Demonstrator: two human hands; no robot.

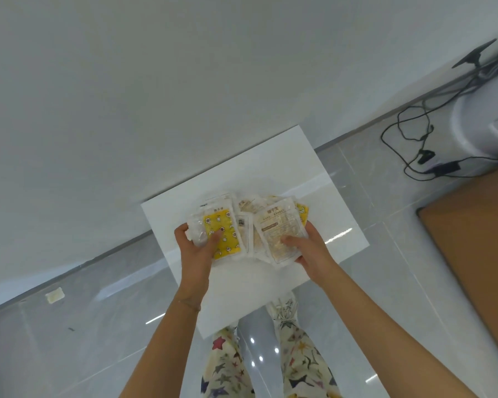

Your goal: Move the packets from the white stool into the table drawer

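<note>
Head view, looking down. At far left, a small pale scrap (54, 295) lies alone on the grey tiled floor (84, 326), close to the white wall (156, 96). The white stool (314, 173) stands with its far corner against the wall; its top is bare along the far, right and near margins, and open floor lies left and right of it. The packets (250, 225) sit in a loose overlapping heap on the middle of the stool top, long axes running roughly near to far, printed headers toward the wall. The left hand (196, 248) grips the left side of the heap, thumb pressed on a yellow packet (223, 235) patterned with small stars; its header text is too small to read. A barcode label shows on a packet between the hands. The right hand (308, 248) grips the right side, thumb on a clear packet (279, 234) of pale contents whose printed lines are blurred. Patterned trousers (224, 366) and a white shoe (283, 307) show below. To the right lie black cables (414, 130) and, at the frame edge, a brown tabletop (477, 239).
</note>
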